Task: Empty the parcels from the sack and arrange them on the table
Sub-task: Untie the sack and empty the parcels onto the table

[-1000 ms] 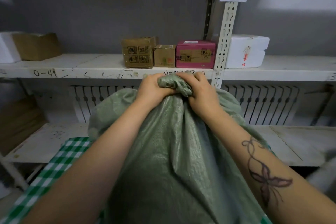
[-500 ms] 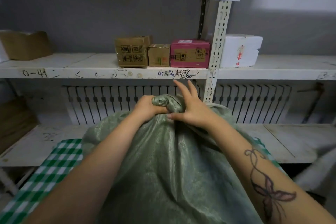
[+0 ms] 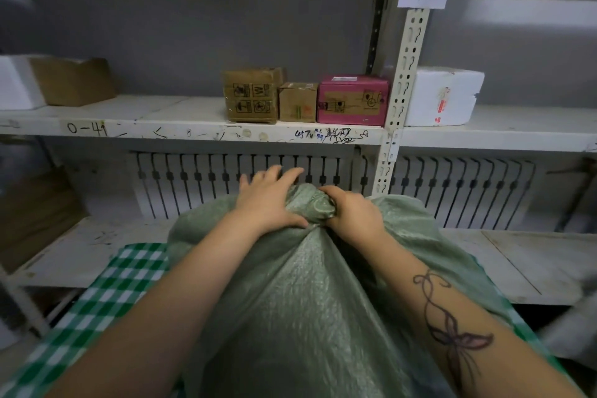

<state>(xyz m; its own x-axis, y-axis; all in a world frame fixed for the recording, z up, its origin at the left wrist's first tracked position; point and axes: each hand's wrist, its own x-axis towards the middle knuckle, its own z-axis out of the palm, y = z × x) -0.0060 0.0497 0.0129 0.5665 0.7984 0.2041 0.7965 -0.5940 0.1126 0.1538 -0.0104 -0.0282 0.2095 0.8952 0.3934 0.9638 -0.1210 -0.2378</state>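
Observation:
A big green woven sack (image 3: 290, 300) stands in front of me on a table with a green-and-white checked cloth (image 3: 106, 294). Its top is bunched into a twisted neck (image 3: 318, 203). My right hand (image 3: 352, 213) is clenched around that neck. My left hand (image 3: 268, 200) lies on the sack just left of the neck, fingers spread over the far side and thumb pressed against the fabric. The sack hides whatever parcels are in it.
White metal shelving stands behind the table. The middle shelf holds a brown box (image 3: 250, 95), a smaller brown box (image 3: 297, 102), a pink box (image 3: 353, 100) and a white foam box (image 3: 442, 95). An upright post (image 3: 400, 90) divides the bays. A lower shelf (image 3: 533, 262) runs at table height.
The sack's neck has come down. My right hand went from open fingers to a clench on the neck. My left hand let go of the neck and spread its fingers.

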